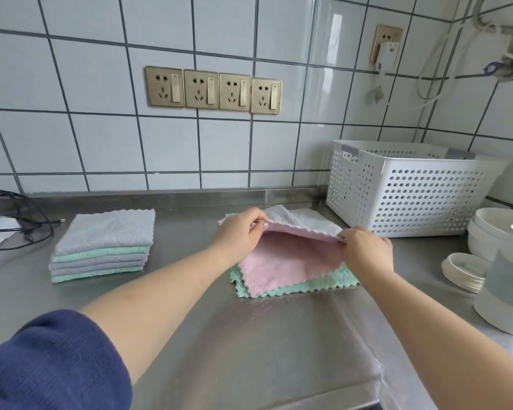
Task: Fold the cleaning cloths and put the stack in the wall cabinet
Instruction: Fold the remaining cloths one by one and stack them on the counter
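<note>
- Hands pinch the far edge of the pink cloth (285, 261): left hand (237, 236) at one corner, right hand (365, 251) at the other, likely to fold it evenly.
- Pink cloth hangs between and below both hands, lying on a green cloth (293, 287), left of the basket (406, 187).
- Folded stack (101, 247) waits well left of the basket, probably kept apart from unfolded cloths.

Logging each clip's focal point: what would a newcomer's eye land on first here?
First, the pink cloth at the centre of the steel counter, its far edge pinched by the left hand and the right hand. Next, the folded stack of grey and green cloths to its left, then the white perforated basket at right.
</note>
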{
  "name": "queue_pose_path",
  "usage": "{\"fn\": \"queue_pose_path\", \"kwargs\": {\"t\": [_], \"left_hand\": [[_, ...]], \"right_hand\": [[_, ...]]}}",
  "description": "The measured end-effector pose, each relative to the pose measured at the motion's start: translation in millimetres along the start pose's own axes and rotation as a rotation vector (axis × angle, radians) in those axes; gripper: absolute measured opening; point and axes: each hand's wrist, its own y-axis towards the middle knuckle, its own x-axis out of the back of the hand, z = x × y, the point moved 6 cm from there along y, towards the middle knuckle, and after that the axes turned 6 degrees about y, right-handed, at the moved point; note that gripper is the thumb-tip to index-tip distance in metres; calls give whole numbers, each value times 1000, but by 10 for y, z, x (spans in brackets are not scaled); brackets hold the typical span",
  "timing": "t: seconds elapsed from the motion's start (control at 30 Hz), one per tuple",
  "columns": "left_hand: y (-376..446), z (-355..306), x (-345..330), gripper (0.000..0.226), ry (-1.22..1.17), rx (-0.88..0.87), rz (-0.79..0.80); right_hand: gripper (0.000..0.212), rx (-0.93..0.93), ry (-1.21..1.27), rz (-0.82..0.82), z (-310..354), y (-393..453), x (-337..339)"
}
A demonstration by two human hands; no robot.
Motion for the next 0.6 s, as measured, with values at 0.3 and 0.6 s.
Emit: {"fn": "queue_pose_path", "kwargs": {"t": [0.3, 0.6], "left_hand": [[-508, 91, 911, 15, 111, -47, -173], [-1544, 272, 1209, 22, 191, 1, -36]], "right_hand": [[21, 87, 117, -172, 148, -268, 489], [17, 367, 264, 18, 447, -1194, 506]]}}
